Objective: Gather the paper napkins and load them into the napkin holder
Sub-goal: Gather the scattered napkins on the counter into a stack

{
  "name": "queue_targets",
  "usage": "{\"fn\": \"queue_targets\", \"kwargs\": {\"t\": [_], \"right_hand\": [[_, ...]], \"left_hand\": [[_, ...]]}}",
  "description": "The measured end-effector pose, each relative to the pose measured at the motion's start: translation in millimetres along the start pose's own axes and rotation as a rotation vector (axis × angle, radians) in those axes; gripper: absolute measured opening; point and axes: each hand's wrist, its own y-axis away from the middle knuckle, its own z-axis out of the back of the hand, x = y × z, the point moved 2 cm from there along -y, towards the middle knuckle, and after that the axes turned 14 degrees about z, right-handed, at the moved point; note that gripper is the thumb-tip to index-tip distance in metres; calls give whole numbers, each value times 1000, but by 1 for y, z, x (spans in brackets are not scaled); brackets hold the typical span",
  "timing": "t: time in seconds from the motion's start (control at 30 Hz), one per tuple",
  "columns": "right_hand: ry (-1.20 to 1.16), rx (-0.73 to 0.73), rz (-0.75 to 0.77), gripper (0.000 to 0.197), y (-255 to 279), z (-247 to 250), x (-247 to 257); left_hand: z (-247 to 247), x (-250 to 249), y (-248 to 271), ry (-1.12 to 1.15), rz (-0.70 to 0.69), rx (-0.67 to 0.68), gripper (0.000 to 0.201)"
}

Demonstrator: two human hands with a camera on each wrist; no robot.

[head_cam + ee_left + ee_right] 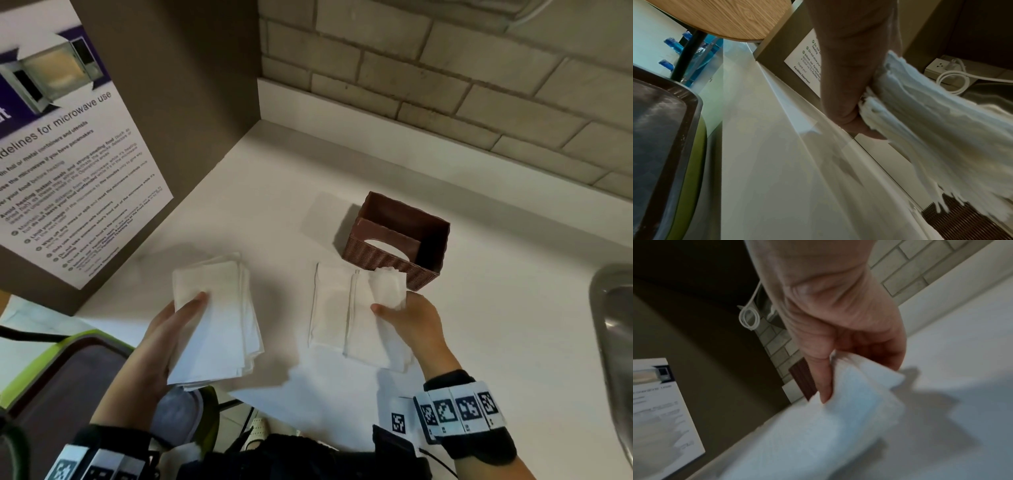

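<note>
A brown ribbed napkin holder (400, 260) stands on the white counter (496, 308), its inside empty. My left hand (171, 329) grips a thick stack of white napkins (219, 322) from the left edge, thumb on top, just above the counter's front; the left wrist view shows the stack's (937, 129) layered edges against my palm (846, 91). My right hand (407, 318) pinches the crumpled corner of a napkin (387, 287) directly in front of the holder. Under it lie a few flat napkins (329, 305). The right wrist view shows thumb and fingers (824, 386) closed on that napkin (855, 402).
A brown cabinet side with a microwave guidelines poster (68, 164) rises at the left. A brick wall (445, 68) backs the counter. A metal sink rim (613, 325) is at the right edge. A dark tray on a green bin (61, 377) sits below the counter's front left.
</note>
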Motion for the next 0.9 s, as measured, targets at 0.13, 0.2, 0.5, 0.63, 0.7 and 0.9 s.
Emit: {"fn": "queue_targets", "kwargs": {"t": [0.13, 0.2, 0.5, 0.63, 0.7, 0.9], "right_hand": [[-357, 32, 57, 30, 19, 20, 11], [-487, 79, 90, 37, 24, 26, 19], [-509, 135, -1, 36, -2, -22, 43], [-118, 109, 53, 58, -6, -29, 45], [163, 89, 55, 81, 2, -24, 50], [476, 0, 588, 58, 7, -23, 69]], "left_hand": [[4, 0, -1, 11, -5, -6, 37], [7, 0, -1, 21, 1, -12, 37], [15, 1, 1, 43, 5, 7, 34], [25, 2, 0, 58, 5, -12, 34], [29, 4, -1, 64, 11, -11, 38], [36, 4, -2, 80, 8, -6, 55]]}}
